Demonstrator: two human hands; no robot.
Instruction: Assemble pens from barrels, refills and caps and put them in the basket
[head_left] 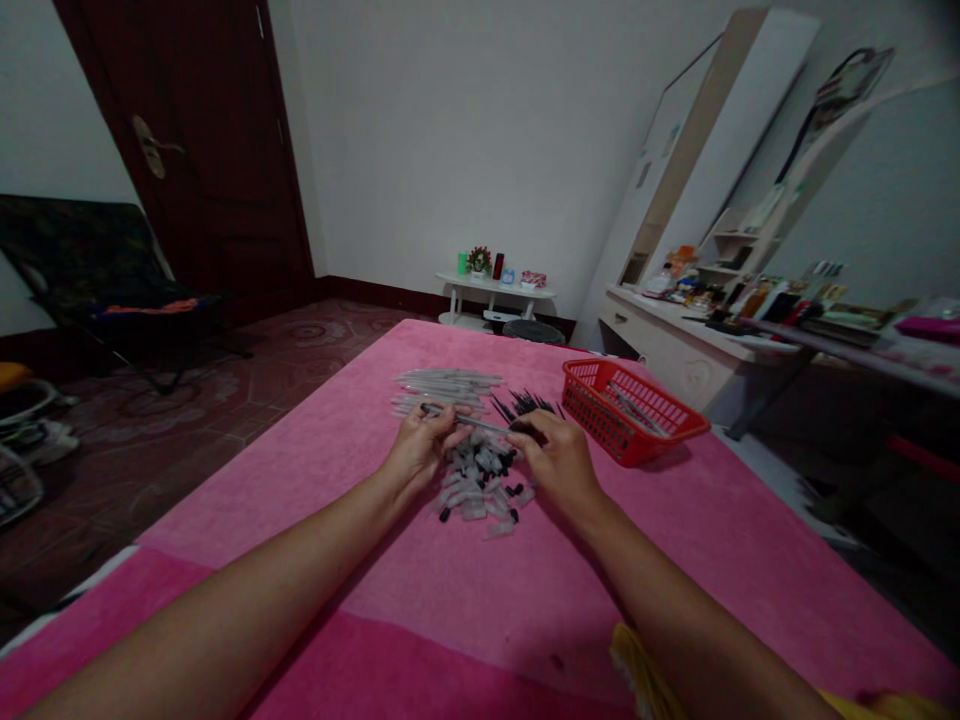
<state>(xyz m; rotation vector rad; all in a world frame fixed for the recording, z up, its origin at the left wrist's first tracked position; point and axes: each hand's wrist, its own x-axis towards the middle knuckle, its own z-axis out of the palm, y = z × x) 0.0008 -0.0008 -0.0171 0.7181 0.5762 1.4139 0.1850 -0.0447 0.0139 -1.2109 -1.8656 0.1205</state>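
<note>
My left hand [420,445] and my right hand [555,458] are both closed on one thin pen [472,423] held level between them over the pink cloth [360,440]. The left fingers pinch its clear barrel end, the right fingers grip its dark end. Under the hands lies a heap of small clear and black pen caps [480,485]. Behind the left hand sits a pile of clear pen barrels [446,388]. A bunch of black refills [525,405] lies just beyond the right hand.
A red plastic basket [660,420] holding a few pens stands to the right of my hands. A desk with clutter [690,330] is at the right, a small white table [495,290] at the far wall, a dark door [202,140] and a folding chair [97,270] at the left.
</note>
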